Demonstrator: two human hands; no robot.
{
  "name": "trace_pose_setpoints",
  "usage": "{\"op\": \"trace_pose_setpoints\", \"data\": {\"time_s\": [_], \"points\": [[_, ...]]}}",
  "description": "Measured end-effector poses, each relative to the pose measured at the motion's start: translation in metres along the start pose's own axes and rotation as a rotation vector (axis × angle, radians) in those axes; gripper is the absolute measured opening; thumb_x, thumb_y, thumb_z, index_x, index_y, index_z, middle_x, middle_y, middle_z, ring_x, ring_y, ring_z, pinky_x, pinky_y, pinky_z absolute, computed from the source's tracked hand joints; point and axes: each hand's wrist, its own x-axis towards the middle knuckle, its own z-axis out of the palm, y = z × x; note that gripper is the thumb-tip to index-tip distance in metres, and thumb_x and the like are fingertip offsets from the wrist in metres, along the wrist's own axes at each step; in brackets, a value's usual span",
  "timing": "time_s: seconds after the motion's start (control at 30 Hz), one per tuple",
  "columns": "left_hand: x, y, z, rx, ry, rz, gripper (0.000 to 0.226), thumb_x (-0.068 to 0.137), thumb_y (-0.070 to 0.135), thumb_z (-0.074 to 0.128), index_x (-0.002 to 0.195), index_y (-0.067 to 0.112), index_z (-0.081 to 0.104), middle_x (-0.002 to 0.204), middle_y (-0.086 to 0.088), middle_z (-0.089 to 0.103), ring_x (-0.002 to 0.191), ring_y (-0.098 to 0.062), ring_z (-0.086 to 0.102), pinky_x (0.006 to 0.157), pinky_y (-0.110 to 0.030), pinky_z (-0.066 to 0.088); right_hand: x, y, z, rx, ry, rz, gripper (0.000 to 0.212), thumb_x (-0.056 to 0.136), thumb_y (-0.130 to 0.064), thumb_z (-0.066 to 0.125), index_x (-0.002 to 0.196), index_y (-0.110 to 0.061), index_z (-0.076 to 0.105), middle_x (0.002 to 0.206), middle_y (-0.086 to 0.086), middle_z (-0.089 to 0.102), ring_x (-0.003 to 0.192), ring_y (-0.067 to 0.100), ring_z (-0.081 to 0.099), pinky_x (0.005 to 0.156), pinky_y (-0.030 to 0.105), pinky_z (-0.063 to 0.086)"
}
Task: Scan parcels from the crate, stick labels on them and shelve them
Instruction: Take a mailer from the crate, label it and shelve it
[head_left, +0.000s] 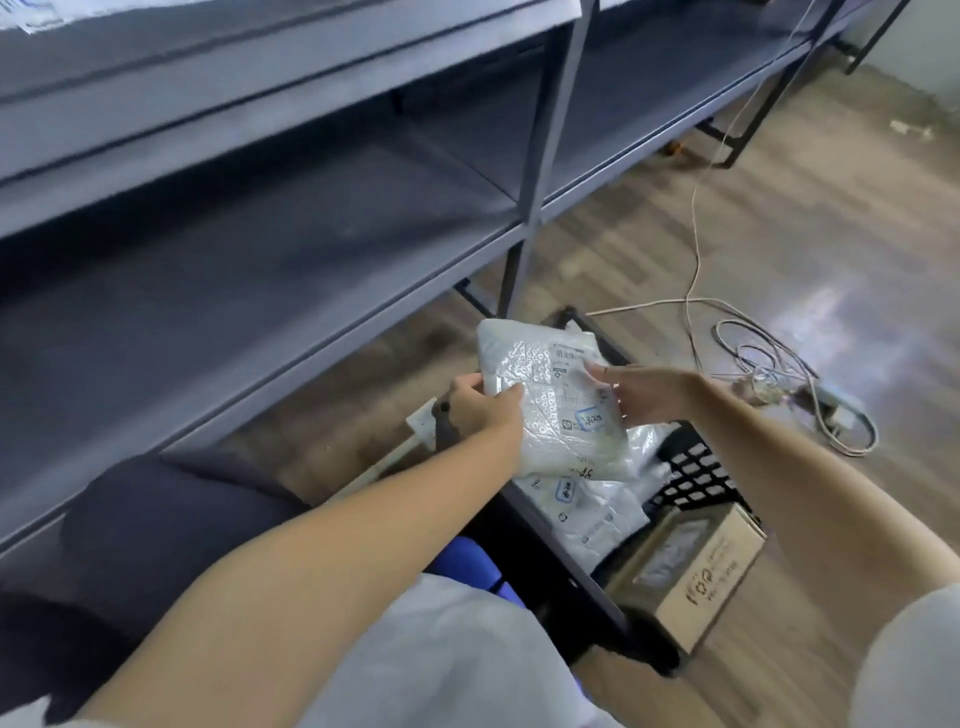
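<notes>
A white bubble-wrap parcel (545, 395) with a printed shipping label is held up over the black plastic crate (696, 467). My left hand (483, 405) grips its left edge, thumb on top and fingers underneath. My right hand (644, 395) touches the parcel's right side with fingers extended over the label. More white parcels (582, 509) lie inside the crate. A brown cardboard box (691, 577) sits at the crate's near right corner.
Grey metal shelving (260, 249) runs along the left and back, its lower shelves bare. White cables and a power strip (810, 395) lie on the wooden floor to the right. A dark object (447, 421) sits behind my left hand.
</notes>
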Motion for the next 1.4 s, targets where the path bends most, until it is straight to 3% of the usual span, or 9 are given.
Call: {"op": "trace_pose_setpoints", "data": {"time_s": [0.07, 0.23, 0.37, 0.43, 0.63, 0.77, 1.03, 1.3, 1.4], "points": [[-0.001, -0.009, 0.006, 0.015, -0.005, -0.018, 0.038, 0.08, 0.013, 0.075, 0.112, 0.01, 0.055, 0.099, 0.001, 0.058, 0.085, -0.017, 0.055, 0.071, -0.023, 0.04, 0.012, 0.007, -0.005, -0.064, 0.007, -0.012, 0.102, 0.073, -0.051, 0.078, 0.13, 0.021, 0.034, 0.11, 0.028, 0.046, 0.104, 0.042, 0.048, 0.102, 0.065, 0.036], [0.018, -0.034, 0.001, 0.255, -0.119, 0.131, 0.039, 0.081, 0.02, 0.073, 0.115, 0.012, 0.055, 0.118, -0.004, 0.061, 0.107, -0.023, 0.059, 0.084, -0.029, 0.046, 0.004, 0.005, -0.002, 0.058, 0.007, -0.108, 0.039, 0.076, -0.021, 0.069, 0.112, -0.012, 0.055, 0.112, 0.011, 0.067, 0.101, 0.031, 0.067, 0.079, 0.054, 0.056], [0.045, -0.045, -0.017, 0.571, -0.157, 0.308, 0.05, 0.083, 0.027, 0.07, 0.127, 0.014, 0.049, 0.128, -0.009, 0.054, 0.12, -0.027, 0.049, 0.098, -0.044, 0.044, 0.017, 0.018, -0.013, -0.042, 0.135, -0.033, 0.065, 0.066, -0.018, 0.083, 0.118, -0.011, 0.044, 0.122, 0.015, 0.061, 0.1, 0.037, 0.066, 0.076, 0.06, 0.054], [0.057, -0.047, -0.027, 0.694, -0.165, 0.356, 0.052, 0.085, 0.028, 0.068, 0.13, 0.014, 0.046, 0.13, -0.011, 0.052, 0.121, -0.03, 0.047, 0.099, -0.046, 0.042, 0.021, 0.023, -0.01, -0.139, 0.211, -0.023, 0.055, 0.072, -0.018, 0.078, 0.114, -0.015, 0.042, 0.119, 0.011, 0.059, 0.1, 0.034, 0.064, 0.08, 0.06, 0.053], [0.08, -0.044, -0.046, 0.897, -0.151, 0.5, 0.051, 0.091, 0.026, 0.061, 0.135, 0.012, 0.04, 0.139, -0.013, 0.042, 0.128, -0.029, 0.038, 0.107, -0.043, 0.033, 0.039, 0.03, 0.021, -0.293, 0.324, -0.106, 0.053, 0.081, -0.006, 0.071, 0.122, -0.01, 0.037, 0.108, 0.001, 0.059, 0.116, 0.035, 0.054, 0.073, 0.033, 0.049], [0.089, -0.04, -0.052, 0.997, -0.176, 0.65, 0.053, 0.094, 0.025, 0.056, 0.141, 0.009, 0.037, 0.147, -0.012, 0.036, 0.141, -0.029, 0.022, 0.116, -0.038, 0.017, 0.063, 0.027, 0.041, -0.476, 0.55, -0.138, 0.071, 0.075, -0.021, 0.078, 0.135, -0.013, 0.04, 0.133, 0.014, 0.045, 0.118, 0.032, 0.047, 0.091, 0.037, 0.045], [0.099, -0.03, -0.067, 1.238, -0.211, 0.788, 0.06, 0.099, 0.033, 0.045, 0.151, 0.018, 0.021, 0.16, -0.005, 0.015, 0.148, -0.022, 0.006, 0.12, -0.038, 0.001, 0.088, 0.034, 0.071, -0.956, 0.884, -0.121, 0.062, 0.082, -0.027, 0.071, 0.13, -0.008, 0.036, 0.124, 0.018, 0.042, 0.114, 0.032, 0.041, 0.099, 0.045, 0.035], [0.09, 0.007, -0.081, 1.329, -0.181, 0.862, 0.06, 0.098, 0.041, 0.04, 0.152, 0.022, 0.019, 0.16, -0.002, 0.015, 0.148, -0.02, 0.006, 0.119, -0.036, -0.005, 0.058, -0.024, 0.062, -1.153, 0.593, 0.152, 0.059, 0.081, -0.025, 0.071, 0.13, -0.003, 0.048, 0.119, 0.014, 0.054, 0.109, 0.03, 0.055, 0.09, 0.036, 0.046], [0.085, 0.026, -0.091, 1.321, -0.138, 0.856, 0.06, 0.098, 0.043, 0.037, 0.152, 0.022, 0.019, 0.16, -0.001, 0.015, 0.148, -0.019, 0.005, 0.12, -0.037, -0.007, 0.049, -0.059, 0.078, -1.191, 0.659, 0.008, 0.049, 0.088, -0.022, 0.057, 0.133, -0.005, 0.046, 0.129, 0.014, 0.051, 0.119, 0.03, 0.051, 0.094, 0.036, 0.042]]}}
